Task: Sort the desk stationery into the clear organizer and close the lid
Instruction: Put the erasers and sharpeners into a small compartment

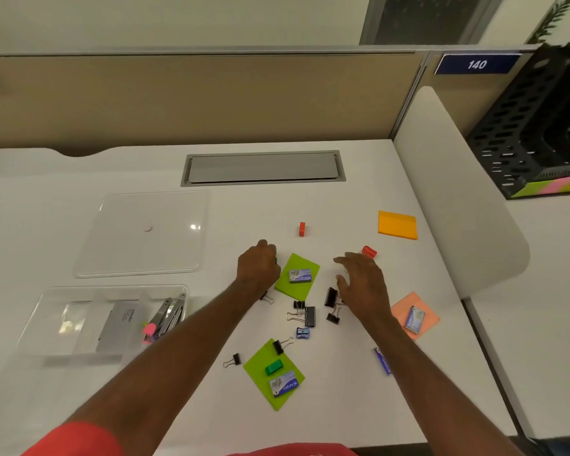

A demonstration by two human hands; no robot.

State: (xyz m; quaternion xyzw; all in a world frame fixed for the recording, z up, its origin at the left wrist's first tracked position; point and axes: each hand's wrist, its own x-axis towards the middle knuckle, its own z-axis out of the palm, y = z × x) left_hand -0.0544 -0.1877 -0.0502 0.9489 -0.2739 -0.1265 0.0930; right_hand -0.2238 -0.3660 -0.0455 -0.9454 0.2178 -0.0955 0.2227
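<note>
A: Start at the bottom of the frame; what lies nearest?

B: A green note point(273, 373) low and centre, carrying a green sharpener point(273, 367) and a staple box point(284, 384), with one binder clip point(282, 345) on its upper corner and another clip point(232, 360) just left of it; a blue sharpener point(302, 332) sits just above; a blue strip-like item point(383, 361) lies lower right, too blurred to name.

A: And the clear organizer?

B: Lower left; the organizer point(46, 311) stands open, holding a grey case point(120, 325), a metal tool point(170, 312) and something pink point(149, 331); its lid point(145, 233) lies flat apart, above it at left centre.

A: The hands?

B: Mid-frame; the left hand point(258, 266) is curled tight around something small and green, barely showing at the knuckles, so I cannot tell what it is; the right hand point(362, 281) hovers with fingers spread and nothing in it, over black binder clips point(331, 297); between the hands a second green note point(298, 276) bears a staple box point(300, 275).

A: Further out?

B: A pink note point(415, 315) with a staple box point(414, 319) at right; a red piece point(369, 251) just beyond the right fingertips; another red piece point(302, 229) above centre; an orange pad point(397, 225) upper right.
</note>
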